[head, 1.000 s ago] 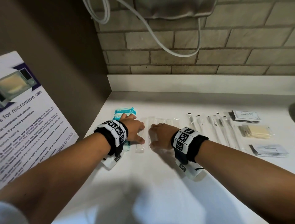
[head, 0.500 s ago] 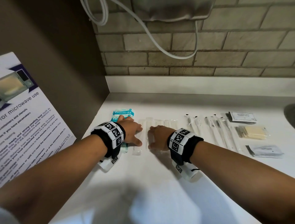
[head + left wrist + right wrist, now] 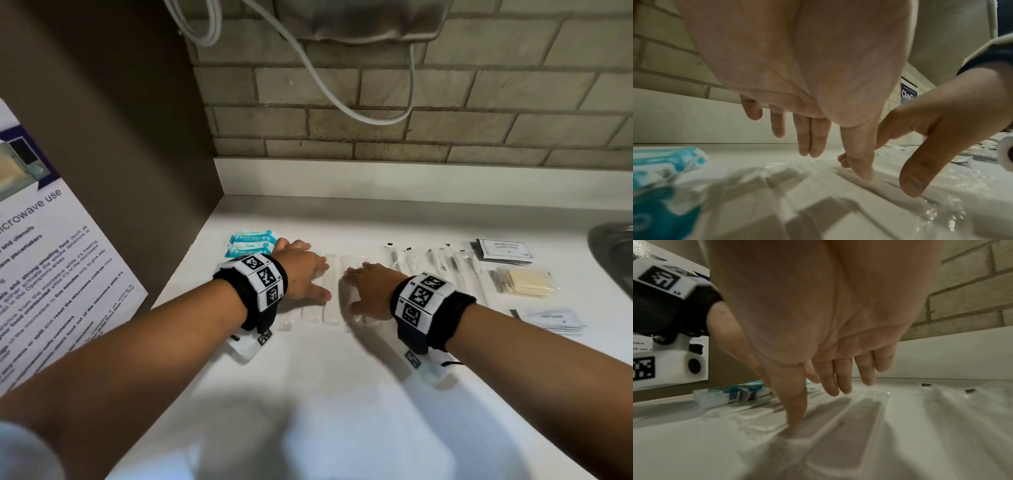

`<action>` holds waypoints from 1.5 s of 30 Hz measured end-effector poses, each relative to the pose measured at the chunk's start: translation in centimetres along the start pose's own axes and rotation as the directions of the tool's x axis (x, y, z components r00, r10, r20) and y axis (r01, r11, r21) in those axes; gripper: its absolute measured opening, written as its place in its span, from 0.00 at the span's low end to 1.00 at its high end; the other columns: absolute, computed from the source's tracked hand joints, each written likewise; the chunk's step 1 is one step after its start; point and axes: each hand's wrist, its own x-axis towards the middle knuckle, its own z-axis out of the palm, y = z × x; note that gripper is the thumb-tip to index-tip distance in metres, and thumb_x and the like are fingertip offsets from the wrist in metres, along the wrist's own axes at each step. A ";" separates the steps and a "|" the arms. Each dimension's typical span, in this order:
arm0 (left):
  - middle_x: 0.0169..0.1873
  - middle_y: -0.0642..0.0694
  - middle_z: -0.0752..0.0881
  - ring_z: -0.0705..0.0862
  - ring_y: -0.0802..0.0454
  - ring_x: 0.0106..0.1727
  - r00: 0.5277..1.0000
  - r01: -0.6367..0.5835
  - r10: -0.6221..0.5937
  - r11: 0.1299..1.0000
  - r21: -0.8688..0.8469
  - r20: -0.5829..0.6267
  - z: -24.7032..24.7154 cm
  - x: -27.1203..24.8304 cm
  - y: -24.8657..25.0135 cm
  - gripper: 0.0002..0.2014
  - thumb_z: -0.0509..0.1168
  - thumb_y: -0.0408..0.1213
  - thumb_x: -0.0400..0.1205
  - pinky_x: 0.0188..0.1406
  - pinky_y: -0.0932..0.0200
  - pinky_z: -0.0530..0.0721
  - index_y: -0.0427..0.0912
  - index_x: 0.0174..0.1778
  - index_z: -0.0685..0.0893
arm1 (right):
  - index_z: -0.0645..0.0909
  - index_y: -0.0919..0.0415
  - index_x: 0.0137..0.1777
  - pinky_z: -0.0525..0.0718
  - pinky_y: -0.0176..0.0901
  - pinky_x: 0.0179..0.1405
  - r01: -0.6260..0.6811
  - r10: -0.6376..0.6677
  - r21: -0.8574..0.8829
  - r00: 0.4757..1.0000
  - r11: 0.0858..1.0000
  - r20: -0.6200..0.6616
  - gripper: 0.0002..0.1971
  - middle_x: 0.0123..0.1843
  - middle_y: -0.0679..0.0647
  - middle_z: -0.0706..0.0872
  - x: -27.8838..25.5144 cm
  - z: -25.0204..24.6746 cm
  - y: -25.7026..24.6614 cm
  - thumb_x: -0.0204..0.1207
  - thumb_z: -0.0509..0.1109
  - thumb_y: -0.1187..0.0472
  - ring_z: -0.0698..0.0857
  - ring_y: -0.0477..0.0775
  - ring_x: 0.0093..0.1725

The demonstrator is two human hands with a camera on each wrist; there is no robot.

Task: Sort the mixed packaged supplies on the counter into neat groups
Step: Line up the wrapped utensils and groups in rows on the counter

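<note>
Your left hand (image 3: 301, 274) and right hand (image 3: 371, 291) lie flat, fingers straight, thumbs pressing the clear-wrapped white sticks (image 3: 331, 294) — squaring that row, teal packets (image 3: 251, 243) at ten o'clock.

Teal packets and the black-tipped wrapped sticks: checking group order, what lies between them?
In the head view, a row of clear-wrapped white sticks, with the left hand and right hand resting open on it.
</note>
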 end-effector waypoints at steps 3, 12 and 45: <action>0.76 0.52 0.74 0.56 0.46 0.83 0.999 -0.023 0.022 0.999 0.025 0.028 0.4 0.6 1.1 0.36 0.62 0.72 0.71 0.71 0.41 0.56 0.51 0.68 0.79 | 0.78 0.47 0.65 0.81 0.55 0.64 -0.040 0.038 0.040 0.999 0.998 0.036 0.22 0.66 0.51 0.82 -0.2 0.4 0.1 0.70 0.72 0.47 0.80 0.58 0.66; 0.75 0.54 0.75 0.56 0.47 0.83 0.999 -0.028 0.027 0.999 0.036 0.038 0.4 0.9 1.4 0.36 0.63 0.72 0.70 0.69 0.43 0.57 0.52 0.69 0.78 | 0.68 0.53 0.77 0.77 0.57 0.70 -0.037 0.036 0.040 0.999 0.999 0.028 0.31 0.76 0.54 0.74 0.2 0.9 0.7 0.75 0.70 0.47 0.73 0.59 0.74; 0.79 0.56 0.70 0.54 0.49 0.85 0.995 -0.077 0.073 0.995 0.059 0.067 -0.7 1.4 4.6 0.37 0.64 0.70 0.72 0.70 0.46 0.55 0.54 0.73 0.74 | 0.83 0.55 0.63 0.83 0.48 0.60 -0.106 0.106 -0.006 0.993 0.994 0.043 0.17 0.60 0.51 0.86 0.1 0.7 2.1 0.76 0.71 0.53 0.84 0.55 0.61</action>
